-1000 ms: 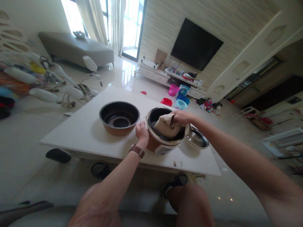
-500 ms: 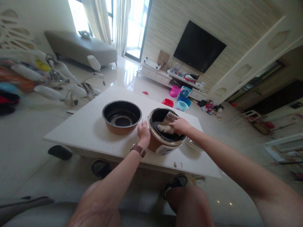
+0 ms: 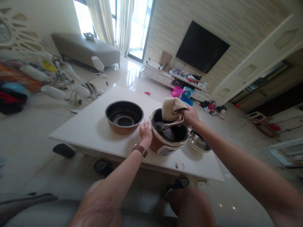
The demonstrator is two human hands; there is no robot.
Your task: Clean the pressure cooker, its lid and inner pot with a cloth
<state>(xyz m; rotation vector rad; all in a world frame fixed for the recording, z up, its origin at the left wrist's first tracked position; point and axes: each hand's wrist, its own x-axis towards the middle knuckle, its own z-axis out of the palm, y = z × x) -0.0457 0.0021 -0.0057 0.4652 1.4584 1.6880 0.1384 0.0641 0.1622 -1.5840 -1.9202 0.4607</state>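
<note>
A brown rice cooker body point(image 3: 157, 142) with a dark inside stands on the white table point(image 3: 85, 126). My left hand point(image 3: 146, 130) grips the white handle on its left side. Over the cooker's opening, my right hand point(image 3: 190, 115) holds a beige cloth point(image 3: 170, 108), bunched, with one end dangling into the cooker. To the left sits the inner pot point(image 3: 123, 127), black within and brown outside. A round glass lid point(image 3: 200, 142) lies at the cooker's right, partly covered by my right forearm.
Two small items point(image 3: 176, 165) lie near the table's front edge. Beyond the table, a pink basket point(image 3: 177, 91) and blue containers stand on the floor before a low cabinet point(image 3: 155, 75). A white lamp-like fixture point(image 3: 80, 90) lies on the floor at left.
My right hand has lifted the cloth from inside the cooker to above its rim. The left hand stays on the handle. More of the lid shows.
</note>
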